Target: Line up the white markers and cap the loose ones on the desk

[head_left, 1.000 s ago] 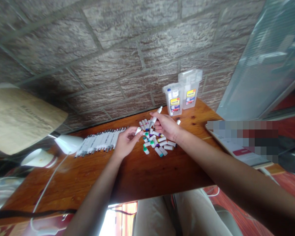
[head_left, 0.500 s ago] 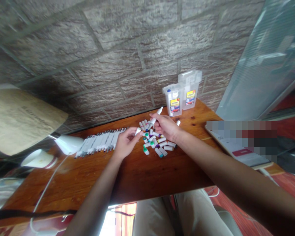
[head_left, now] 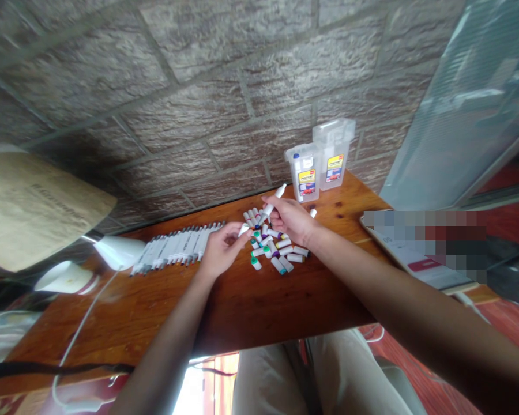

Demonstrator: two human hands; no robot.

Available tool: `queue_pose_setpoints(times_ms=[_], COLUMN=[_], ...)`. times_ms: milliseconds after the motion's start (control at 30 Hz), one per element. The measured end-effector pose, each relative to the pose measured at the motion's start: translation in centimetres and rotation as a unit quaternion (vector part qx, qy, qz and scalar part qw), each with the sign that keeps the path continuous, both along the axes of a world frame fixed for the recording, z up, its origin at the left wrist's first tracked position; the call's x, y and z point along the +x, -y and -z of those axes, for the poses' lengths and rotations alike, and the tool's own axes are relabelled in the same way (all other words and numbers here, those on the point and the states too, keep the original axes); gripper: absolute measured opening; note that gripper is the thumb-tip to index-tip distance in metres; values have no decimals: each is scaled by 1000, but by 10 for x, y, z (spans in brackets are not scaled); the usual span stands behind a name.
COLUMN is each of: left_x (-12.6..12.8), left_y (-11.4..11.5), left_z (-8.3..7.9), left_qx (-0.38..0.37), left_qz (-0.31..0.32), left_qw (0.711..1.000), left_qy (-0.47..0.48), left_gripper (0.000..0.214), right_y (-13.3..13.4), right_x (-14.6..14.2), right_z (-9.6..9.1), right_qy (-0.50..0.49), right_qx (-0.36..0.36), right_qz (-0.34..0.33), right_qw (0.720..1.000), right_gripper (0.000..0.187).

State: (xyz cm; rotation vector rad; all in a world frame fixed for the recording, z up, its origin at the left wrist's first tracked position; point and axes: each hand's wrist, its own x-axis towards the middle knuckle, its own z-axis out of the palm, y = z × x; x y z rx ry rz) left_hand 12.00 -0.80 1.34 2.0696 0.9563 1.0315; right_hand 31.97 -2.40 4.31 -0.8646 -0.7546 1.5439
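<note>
My left hand (head_left: 222,246) pinches a white marker cap (head_left: 243,230) between thumb and fingertips, just left of a heap of caps. My right hand (head_left: 292,218) is closed round a white marker (head_left: 273,204), held at a slant above the heap, its narrow tip pointing up toward the wall. Below both hands lie loose marker caps (head_left: 286,263), white with green, purple, yellow and teal ends. Left of my left hand, several white capless markers (head_left: 168,249) lie side by side in a row. The cap and marker are apart.
Two clear plastic cases (head_left: 303,176) stand against the stone wall (head_left: 190,109); the front one holds a blue-ended marker. A tablet (head_left: 415,253) lies at the right edge of the wooden table (head_left: 259,311). At left are a lamp (head_left: 119,252), a paper cup (head_left: 67,278) and a cable (head_left: 84,317).
The camera view has shifted slightly. Both hands keep their grips, and the marker and cap stay in nearly the same places.
</note>
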Motion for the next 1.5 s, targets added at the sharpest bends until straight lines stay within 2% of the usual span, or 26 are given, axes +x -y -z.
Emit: queue_pose_setpoints(times_ms=[1500], left_x=[-1], left_y=[0], left_z=[0], left_qx=[0], left_qz=[-10], left_qw=[1000], left_qy=[-10], left_gripper=[24], right_y=[1], right_x=[-2], right_z=[0], right_qy=[33], right_qx=[26], right_qz=[18], right_qw=[999], right_gripper=[30])
